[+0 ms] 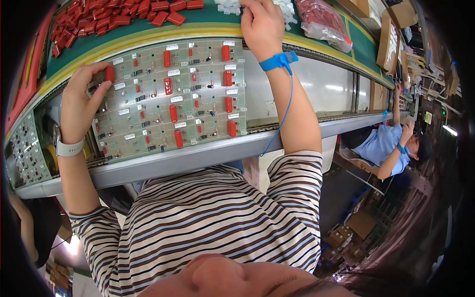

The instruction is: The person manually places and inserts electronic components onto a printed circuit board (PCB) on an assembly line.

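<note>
A panel of several pale green circuit boards (155, 102) lies on the rail line in front of me, fitted with upright red capacitors, small red parts, black parts and white labels. At its far left corner, my left hand (80, 100) pinches a red block-shaped capacitor (109, 74) between thumb and fingers, right at the board surface. My right hand (262, 29) reaches past the far rail to a heap of small white plastic parts (228, 6). Its fingertips are hidden at the picture's upper edge, so I cannot see whether it grips one.
Loose red capacitors (101, 22) are heaped on the green bench at far left. A clear bag of red parts (324, 24) lies at far right, near cardboard boxes (389, 42). More boards (27, 148) sit at left. A blue wrist-strap cord (292, 94) hangs across the rail. A co-worker (378, 148) sits at right.
</note>
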Demonstrator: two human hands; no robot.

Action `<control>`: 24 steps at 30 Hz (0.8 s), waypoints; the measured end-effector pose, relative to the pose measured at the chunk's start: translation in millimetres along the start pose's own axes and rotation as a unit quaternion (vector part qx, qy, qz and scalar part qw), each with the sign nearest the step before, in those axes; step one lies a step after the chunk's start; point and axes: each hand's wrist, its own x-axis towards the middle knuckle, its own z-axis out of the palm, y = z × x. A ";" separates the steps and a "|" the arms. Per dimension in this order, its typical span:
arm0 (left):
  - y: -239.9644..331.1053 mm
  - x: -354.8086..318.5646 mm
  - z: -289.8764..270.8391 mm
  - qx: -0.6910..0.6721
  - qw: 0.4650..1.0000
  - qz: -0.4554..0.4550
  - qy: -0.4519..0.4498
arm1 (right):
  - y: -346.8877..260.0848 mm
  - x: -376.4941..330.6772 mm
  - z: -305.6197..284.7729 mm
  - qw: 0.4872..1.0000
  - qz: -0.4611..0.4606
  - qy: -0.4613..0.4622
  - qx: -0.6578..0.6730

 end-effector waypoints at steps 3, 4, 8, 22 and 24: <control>0.2 0.3 -0.1 -0.002 1.000 -0.003 0.003 | -8.9 5.9 -9.6 0.995 0.049 -0.088 -0.003; 0.7 0.3 0.0 -0.004 1.000 -0.003 0.002 | -10.4 6.7 -10.8 0.995 0.047 -0.083 -0.005; 3.7 0.2 -1.2 -0.001 1.000 0.027 0.013 | 2.7 -1.6 1.5 1.000 0.012 -0.011 -0.006; 0.9 3.4 -0.2 0.016 0.999 0.042 0.007 | 6.5 -1.6 2.9 1.000 0.005 -0.029 0.003; 1.0 3.6 0.1 0.015 0.999 0.037 0.004 | 4.8 -2.0 1.3 0.999 0.010 -0.038 0.002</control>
